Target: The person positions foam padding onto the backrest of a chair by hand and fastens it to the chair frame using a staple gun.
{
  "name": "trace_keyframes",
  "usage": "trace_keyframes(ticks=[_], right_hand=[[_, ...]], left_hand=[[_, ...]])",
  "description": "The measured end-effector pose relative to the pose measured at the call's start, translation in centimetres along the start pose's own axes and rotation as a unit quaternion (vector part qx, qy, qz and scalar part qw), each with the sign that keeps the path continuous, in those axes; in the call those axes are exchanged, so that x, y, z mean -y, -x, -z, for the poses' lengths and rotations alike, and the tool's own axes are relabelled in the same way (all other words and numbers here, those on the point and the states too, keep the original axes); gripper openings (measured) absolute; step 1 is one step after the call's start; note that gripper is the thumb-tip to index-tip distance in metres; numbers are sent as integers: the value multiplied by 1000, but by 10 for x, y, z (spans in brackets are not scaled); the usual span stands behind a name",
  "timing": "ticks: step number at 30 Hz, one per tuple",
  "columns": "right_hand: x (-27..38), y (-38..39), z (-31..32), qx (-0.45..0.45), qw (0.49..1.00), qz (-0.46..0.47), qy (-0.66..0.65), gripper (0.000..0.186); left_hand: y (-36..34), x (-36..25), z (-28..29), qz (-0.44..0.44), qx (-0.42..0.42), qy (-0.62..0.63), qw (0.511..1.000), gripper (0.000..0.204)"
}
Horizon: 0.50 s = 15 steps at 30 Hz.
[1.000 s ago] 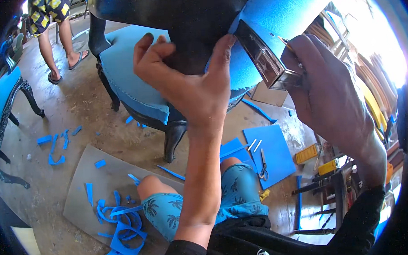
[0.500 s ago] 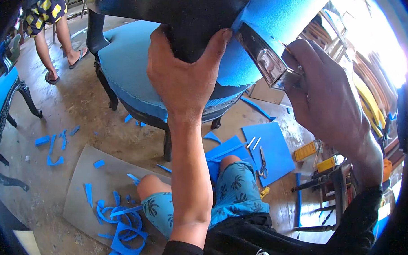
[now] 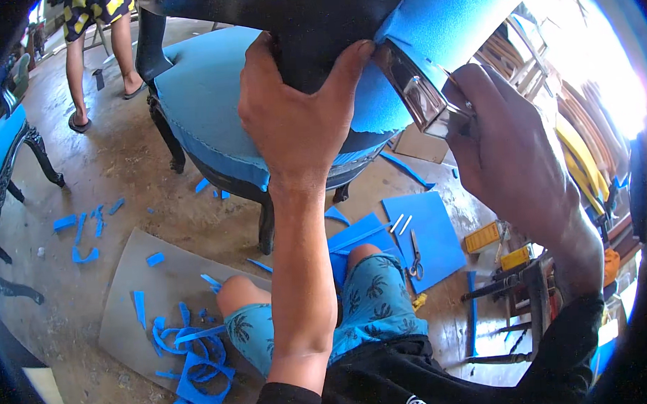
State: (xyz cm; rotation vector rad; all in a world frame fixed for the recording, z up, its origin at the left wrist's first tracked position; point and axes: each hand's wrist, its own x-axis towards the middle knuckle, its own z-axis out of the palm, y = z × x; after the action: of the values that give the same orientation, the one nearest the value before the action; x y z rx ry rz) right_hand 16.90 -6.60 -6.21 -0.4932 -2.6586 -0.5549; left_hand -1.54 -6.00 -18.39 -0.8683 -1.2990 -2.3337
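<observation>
My left hand (image 3: 299, 114) is closed round a dark part of the chair frame (image 3: 307, 53), its thumb at the edge of light-blue foam (image 3: 445, 20). In my right hand (image 3: 510, 142) is a shiny chrome staple gun (image 3: 413, 88). Its front end meets the foam edge right beside my left thumb; whether it presses in cannot be seen. Below my left hand, the chair's round seat (image 3: 205, 85) is covered in the same blue foam, on dark carved legs. My right fingers wrap the staple gun's handle, which they mostly hide.
Blue foam offcuts (image 3: 201, 377) lie on a grey sheet (image 3: 134, 301) at lower left. Scissors (image 3: 416, 256) rest on a blue foam sheet (image 3: 438, 233). Yellow boxes (image 3: 483, 237) and a dark stool (image 3: 533, 294) stand to the right. Another person (image 3: 122, 49) stands at far left.
The staple gun and my right hand have shifted slightly left and up along the foam edge. My left hand stays closed on the frame. The other person's legs have moved right.
</observation>
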Motion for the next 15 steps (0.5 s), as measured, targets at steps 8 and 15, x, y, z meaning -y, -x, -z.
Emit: trace_keyframes(ticks=[8, 15], right_hand=[[-1, -2, -1, 0, 1000, -1, 0, 36], [-1, -2, 0, 11, 1000, 4, 22, 36]], left_hand=[[0, 4, -2, 4, 8, 2, 1000, 78], [1, -1, 2, -45, 7, -44, 998, 42]])
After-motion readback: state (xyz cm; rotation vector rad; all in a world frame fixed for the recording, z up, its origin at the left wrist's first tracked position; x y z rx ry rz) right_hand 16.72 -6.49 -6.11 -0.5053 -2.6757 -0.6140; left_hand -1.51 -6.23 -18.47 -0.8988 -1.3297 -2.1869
